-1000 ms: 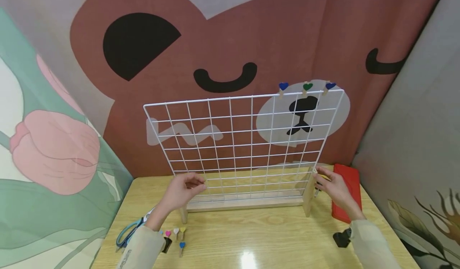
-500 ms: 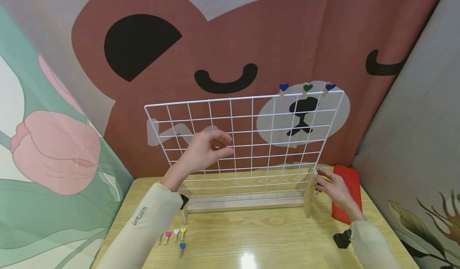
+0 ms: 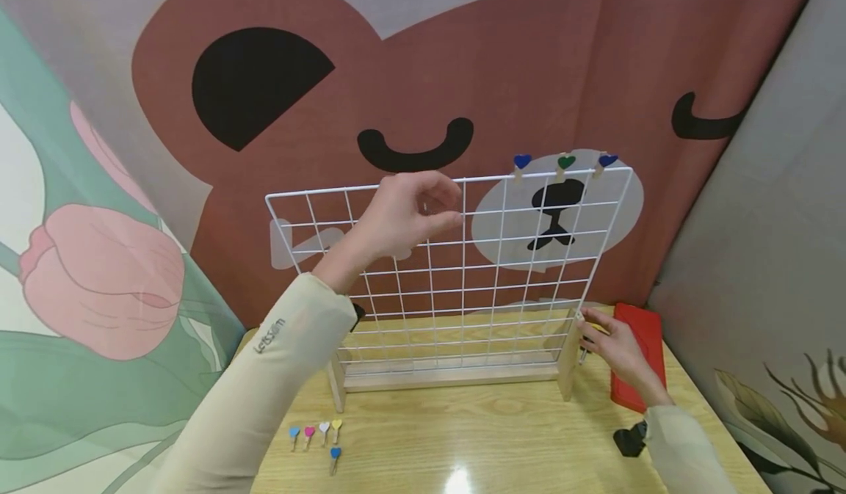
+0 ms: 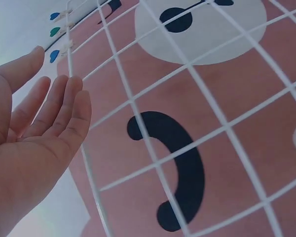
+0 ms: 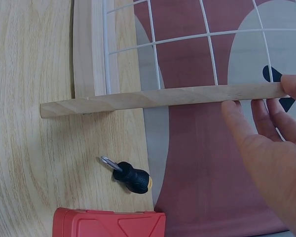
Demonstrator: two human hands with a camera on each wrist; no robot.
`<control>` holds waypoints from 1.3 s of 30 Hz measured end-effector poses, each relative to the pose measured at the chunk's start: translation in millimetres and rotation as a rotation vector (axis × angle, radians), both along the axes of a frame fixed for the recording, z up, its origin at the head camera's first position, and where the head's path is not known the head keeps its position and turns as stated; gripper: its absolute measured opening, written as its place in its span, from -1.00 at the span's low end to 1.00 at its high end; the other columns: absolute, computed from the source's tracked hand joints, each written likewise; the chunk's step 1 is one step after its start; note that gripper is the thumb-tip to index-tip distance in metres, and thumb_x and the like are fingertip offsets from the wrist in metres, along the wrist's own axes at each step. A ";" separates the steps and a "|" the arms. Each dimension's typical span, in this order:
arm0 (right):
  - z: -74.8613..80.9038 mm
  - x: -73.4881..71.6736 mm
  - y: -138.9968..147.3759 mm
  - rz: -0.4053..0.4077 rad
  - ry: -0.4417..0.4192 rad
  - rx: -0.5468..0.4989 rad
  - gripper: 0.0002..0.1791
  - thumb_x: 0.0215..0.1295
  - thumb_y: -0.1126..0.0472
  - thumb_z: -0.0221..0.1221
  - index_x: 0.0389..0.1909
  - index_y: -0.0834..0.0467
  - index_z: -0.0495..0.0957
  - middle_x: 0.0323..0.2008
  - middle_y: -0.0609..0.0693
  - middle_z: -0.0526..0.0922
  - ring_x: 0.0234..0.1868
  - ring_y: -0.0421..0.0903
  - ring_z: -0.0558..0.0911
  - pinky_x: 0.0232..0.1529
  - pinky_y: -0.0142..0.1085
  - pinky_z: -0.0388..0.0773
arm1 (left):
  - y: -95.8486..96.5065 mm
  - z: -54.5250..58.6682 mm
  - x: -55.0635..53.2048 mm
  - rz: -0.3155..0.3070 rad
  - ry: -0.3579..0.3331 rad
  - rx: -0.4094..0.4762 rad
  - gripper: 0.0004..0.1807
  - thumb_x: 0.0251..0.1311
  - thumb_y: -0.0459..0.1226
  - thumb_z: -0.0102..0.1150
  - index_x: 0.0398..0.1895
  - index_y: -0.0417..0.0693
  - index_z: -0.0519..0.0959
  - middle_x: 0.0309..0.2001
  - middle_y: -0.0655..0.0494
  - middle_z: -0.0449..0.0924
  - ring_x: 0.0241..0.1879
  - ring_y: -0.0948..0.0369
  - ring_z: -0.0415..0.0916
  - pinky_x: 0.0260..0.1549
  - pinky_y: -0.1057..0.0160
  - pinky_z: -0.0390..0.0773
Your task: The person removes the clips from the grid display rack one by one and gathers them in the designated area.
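Observation:
A white wire grid panel (image 3: pixel 429 274) stands in a wooden base (image 3: pixel 449 378). My left hand (image 3: pixel 413 211) is raised in front of the grid near its top bar; in the left wrist view its loosely bent fingers (image 4: pixel 64 106) have nothing between them. My right hand (image 3: pixel 615 343) holds the upper end of the right wooden upright (image 5: pixel 163 98), thumb on one side and fingers on the other. Three heart clothespins sit on the top bar at the right: a dark blue one (image 3: pixel 522 162), a green one (image 3: pixel 565 162) and another dark blue one (image 3: pixel 606 161).
Several heart clothespins, among them a pink one (image 3: pixel 309 433) and a blue one (image 3: pixel 335 454), lie on the table (image 3: pixel 502 435) at front left. A stubby screwdriver (image 5: pixel 133 177) and a red case (image 5: pixel 108 224) lie beyond the right upright. A bear-print cloth (image 3: pixel 515 75) hangs behind.
My left hand has risen from the grid's lower left up and to the right, to near the top bar. My right hand has stayed at the right upright.

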State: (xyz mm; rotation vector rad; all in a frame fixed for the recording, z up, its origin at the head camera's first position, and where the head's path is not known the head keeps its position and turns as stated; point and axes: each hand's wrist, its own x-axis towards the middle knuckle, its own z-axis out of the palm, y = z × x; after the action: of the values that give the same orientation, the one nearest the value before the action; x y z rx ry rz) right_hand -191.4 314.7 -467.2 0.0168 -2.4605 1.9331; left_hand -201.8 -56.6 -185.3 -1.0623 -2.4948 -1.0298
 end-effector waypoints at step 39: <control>1.9 1.0 1.7 -0.030 -0.013 0.019 -0.31 0.45 0.08 0.04 0.39 0.44 0.09 0.31 0.38 0.20 -0.05 -0.43 0.50 0.03 -0.26 0.51 | 74.5 35.4 -27.0 0.108 -0.072 -0.147 -0.45 0.27 -0.09 0.20 0.30 0.00 0.39 0.17 0.15 0.49 0.05 0.32 0.48 0.03 0.39 0.44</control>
State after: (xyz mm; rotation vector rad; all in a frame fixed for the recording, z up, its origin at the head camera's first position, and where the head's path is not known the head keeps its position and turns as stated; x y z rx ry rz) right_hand -190.4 316.4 -465.3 -0.0324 -2.4723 1.9045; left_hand -228.8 17.8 -149.9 -0.9325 -2.6891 -0.8807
